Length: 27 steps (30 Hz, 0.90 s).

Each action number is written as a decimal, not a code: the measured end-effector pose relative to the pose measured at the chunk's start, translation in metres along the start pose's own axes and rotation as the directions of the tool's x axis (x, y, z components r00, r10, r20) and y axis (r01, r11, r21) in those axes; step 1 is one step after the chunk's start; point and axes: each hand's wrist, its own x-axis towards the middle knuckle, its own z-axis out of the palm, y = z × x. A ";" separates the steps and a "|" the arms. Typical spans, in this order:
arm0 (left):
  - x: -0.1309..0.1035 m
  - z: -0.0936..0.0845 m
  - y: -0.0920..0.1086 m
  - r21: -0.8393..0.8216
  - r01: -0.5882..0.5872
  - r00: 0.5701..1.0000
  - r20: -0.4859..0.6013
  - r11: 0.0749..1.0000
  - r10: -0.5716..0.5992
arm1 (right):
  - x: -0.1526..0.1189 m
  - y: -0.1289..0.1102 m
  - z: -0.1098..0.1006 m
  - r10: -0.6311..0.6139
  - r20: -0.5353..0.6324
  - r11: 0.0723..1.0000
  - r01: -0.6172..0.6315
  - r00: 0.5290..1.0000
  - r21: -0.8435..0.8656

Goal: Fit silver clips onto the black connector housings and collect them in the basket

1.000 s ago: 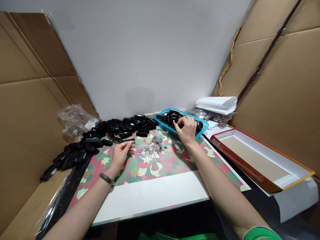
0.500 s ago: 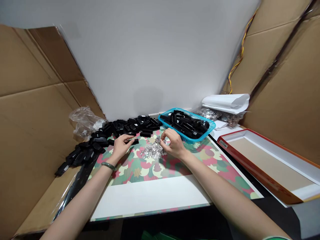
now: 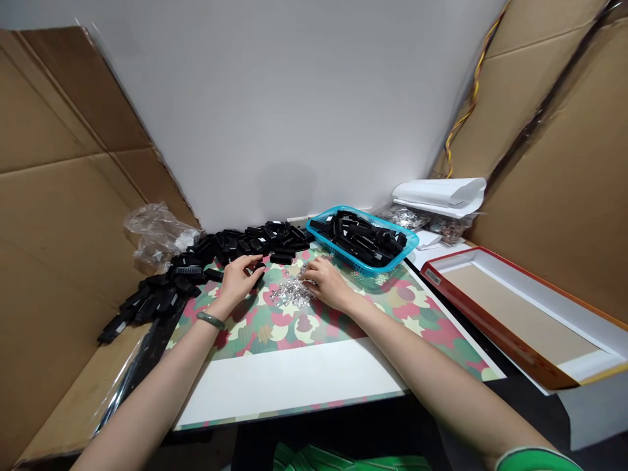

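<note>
My left hand (image 3: 239,281), with a green bangle (image 3: 211,320) at its wrist, has thumb and fingers closed round a small black plastic piece (image 3: 258,267), partly hidden by the fingers. Beside it on the camouflage-patterned sheet lies a heap of tiny shiny silver pieces (image 3: 290,294). At the heap's right edge my right hand (image 3: 328,282) has its fingertips curled together and touching the pieces; what is between them is too small to make out. Behind both hands, a long pile of black plastic pieces (image 3: 230,243) runs along the back and left.
A blue basket (image 3: 387,267) full of similar black pieces stands at the back right. Beyond it are bags of small parts (image 3: 449,227) under white paper (image 3: 436,193). An open red-edged box lid (image 3: 500,327) lies right. Clear plastic (image 3: 157,235) and cardboard walls (image 3: 53,216) bound the left.
My right hand has lowered and shifted left, its fingertips now down at the silver heap. My left hand keeps the black piece, its end turned closer into the fingers. The view has shifted slightly.
</note>
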 end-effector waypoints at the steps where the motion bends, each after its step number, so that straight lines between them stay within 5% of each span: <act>1: -0.002 -0.002 0.002 -0.083 0.057 0.998 -0.022 0.995 -0.059 | 0.000 0.000 0.003 -0.001 0.019 1.000 0.002 1.000 -0.019; 3: -0.005 -0.003 0.004 -0.312 0.207 0.976 0.001 0.927 -0.217 | 0.000 0.000 0.009 0.003 0.057 0.999 0.000 0.998 -0.051; 6: -0.010 -0.002 0.005 -0.610 0.445 0.886 0.193 0.655 -0.422 | 0.001 0.000 0.015 0.006 0.111 0.997 0.003 0.994 -0.078; 10: -0.014 0.001 0.006 -0.714 0.556 0.791 0.299 0.425 -0.534 | 0.003 -0.002 0.019 0.006 0.135 0.996 0.007 0.991 -0.089; 16: -0.018 0.004 0.010 -0.742 0.587 0.767 0.382 0.323 -0.516 | 0.004 -0.009 0.020 -0.014 0.135 0.990 0.033 0.991 -0.139; 21: -0.022 0.001 0.013 -0.776 0.617 0.756 0.536 0.135 -0.376 | 0.005 -0.011 0.024 0.042 0.087 0.988 -0.028 0.995 -0.155; 24: -0.025 -0.002 0.018 -0.800 0.600 0.764 0.563 0.026 -0.315 | 0.004 -0.010 0.024 0.098 0.008 0.993 -0.097 0.995 -0.061; 27: -0.027 -0.001 0.022 -0.804 0.594 0.765 0.560 0.012 -0.319 | 0.004 -0.010 0.020 0.144 -0.062 0.985 -0.137 0.988 0.101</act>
